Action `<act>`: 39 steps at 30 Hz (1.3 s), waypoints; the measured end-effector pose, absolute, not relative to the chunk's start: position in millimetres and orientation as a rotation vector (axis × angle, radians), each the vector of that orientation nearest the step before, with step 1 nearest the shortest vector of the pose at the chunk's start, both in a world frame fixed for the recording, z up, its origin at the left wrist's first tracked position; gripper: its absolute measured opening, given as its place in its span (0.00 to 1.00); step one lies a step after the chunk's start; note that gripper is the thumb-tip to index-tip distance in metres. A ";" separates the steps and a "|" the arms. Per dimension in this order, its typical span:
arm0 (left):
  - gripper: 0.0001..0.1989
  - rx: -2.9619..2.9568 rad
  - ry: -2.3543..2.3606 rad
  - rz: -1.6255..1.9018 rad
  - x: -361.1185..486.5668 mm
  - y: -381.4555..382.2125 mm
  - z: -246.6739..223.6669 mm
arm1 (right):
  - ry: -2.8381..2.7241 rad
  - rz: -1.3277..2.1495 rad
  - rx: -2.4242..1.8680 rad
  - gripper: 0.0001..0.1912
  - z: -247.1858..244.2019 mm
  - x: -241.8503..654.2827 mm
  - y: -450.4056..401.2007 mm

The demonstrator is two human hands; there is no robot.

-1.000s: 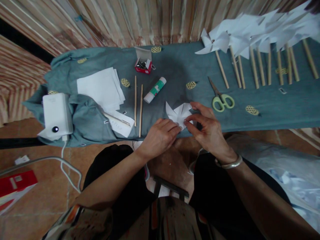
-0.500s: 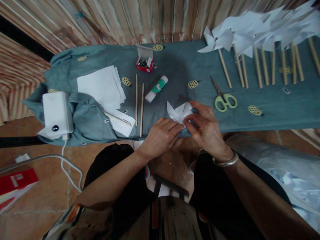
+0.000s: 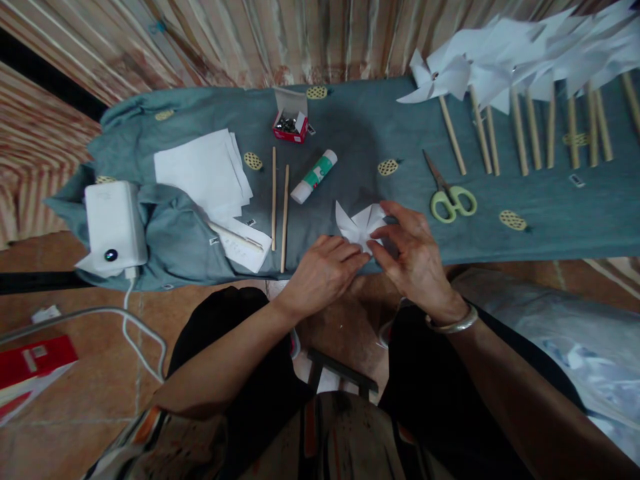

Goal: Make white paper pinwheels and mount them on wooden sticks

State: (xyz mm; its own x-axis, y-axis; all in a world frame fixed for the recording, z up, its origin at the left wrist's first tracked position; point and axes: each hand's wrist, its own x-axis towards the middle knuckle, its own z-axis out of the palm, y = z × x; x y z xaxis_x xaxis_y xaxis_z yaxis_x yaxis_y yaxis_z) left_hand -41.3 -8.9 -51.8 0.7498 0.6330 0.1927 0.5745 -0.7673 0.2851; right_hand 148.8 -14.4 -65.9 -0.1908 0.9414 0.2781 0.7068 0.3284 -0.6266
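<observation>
A white paper pinwheel [image 3: 361,225], its blades folded in, lies at the front edge of the cloth-covered table between my hands. My left hand [image 3: 327,270] is closed on its lower left part, the fingers pressed together over the paper. On the right side, my right hand [image 3: 410,257] grips the pinwheel with thumb and fingers. The fingers partly cover its lower edge and right blade. Two thin wooden sticks [image 3: 285,217] and a glue stick [image 3: 314,177] lie to the left of it. Green-handled scissors [image 3: 453,203] rest to the right of my right hand.
An open red box of metal pins [image 3: 290,127] stands toward the back. Paper sheets [image 3: 200,175], a pen [image 3: 235,235] and a white power bank [image 3: 115,225] with a cable lie left. Finished pinwheels [image 3: 453,77] on sticks line the back right. A plastic bag [image 3: 540,327] sits below.
The view has shifted very slightly. Both hands stay on the paper pinwheel with hardly any visible movement.
</observation>
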 end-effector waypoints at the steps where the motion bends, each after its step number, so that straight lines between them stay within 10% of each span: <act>1: 0.12 2.740 0.956 0.415 -41.3 -9.0 -51.9 | -1.965 0.486 -1.441 0.05 -66.0 148.8 -14.4; 39: 0.11 2.774 0.966 0.378 -39.7 -10.8 -55.3 | -2.123 0.389 -1.401 0.19 -70.4 143.5 -29.7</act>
State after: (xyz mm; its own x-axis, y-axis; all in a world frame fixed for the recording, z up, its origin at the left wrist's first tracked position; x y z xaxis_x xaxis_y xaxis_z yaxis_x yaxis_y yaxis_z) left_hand -39.7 -10.8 -55.3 0.7568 0.6287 0.1788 0.5830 -0.7729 0.2504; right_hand 143.5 -29.7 -70.4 -0.2964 0.9090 0.2930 0.7462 0.4119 -0.5230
